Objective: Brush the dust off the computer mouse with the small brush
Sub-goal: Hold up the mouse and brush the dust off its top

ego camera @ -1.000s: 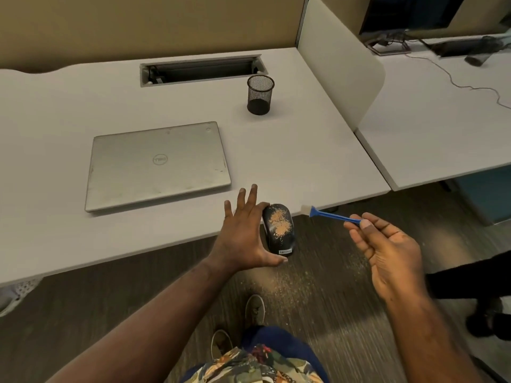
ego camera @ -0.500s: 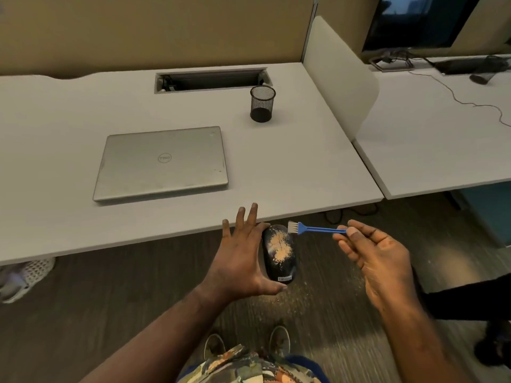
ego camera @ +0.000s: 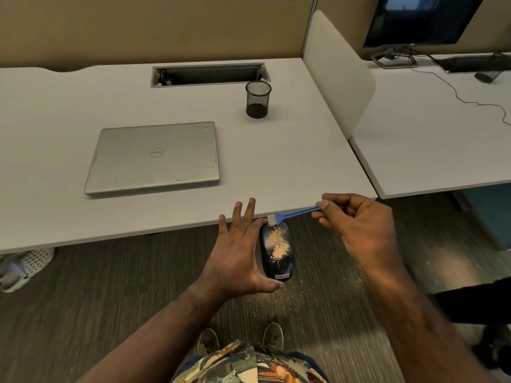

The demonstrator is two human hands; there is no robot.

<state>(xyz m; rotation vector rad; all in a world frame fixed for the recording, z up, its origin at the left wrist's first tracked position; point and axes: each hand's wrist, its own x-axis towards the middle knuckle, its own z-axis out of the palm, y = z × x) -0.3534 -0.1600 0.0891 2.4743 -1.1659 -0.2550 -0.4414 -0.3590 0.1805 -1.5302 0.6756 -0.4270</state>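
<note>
A black computer mouse (ego camera: 277, 251) with an orange-tan patch of dust on its top is held in the air just in front of the desk's front edge. My left hand (ego camera: 237, 252) cradles it from the left side and underneath, fingers stretched out. My right hand (ego camera: 359, 230) pinches the handle of a small blue brush (ego camera: 293, 215). The brush's white bristles sit at the mouse's far end, touching or nearly touching it.
On the white desk (ego camera: 290, 167) lie a shut silver laptop (ego camera: 154, 157) and a black mesh pen cup (ego camera: 258, 99). A white divider (ego camera: 337, 73) separates a neighbouring desk with a monitor and cables. Dust specks lie on the floor below. Another person's shoe (ego camera: 25, 265) shows at left.
The brush head has swung left and down from beside the mouse onto its far end. My right hand has closed tighter and risen. The mouse stays in my left hand.
</note>
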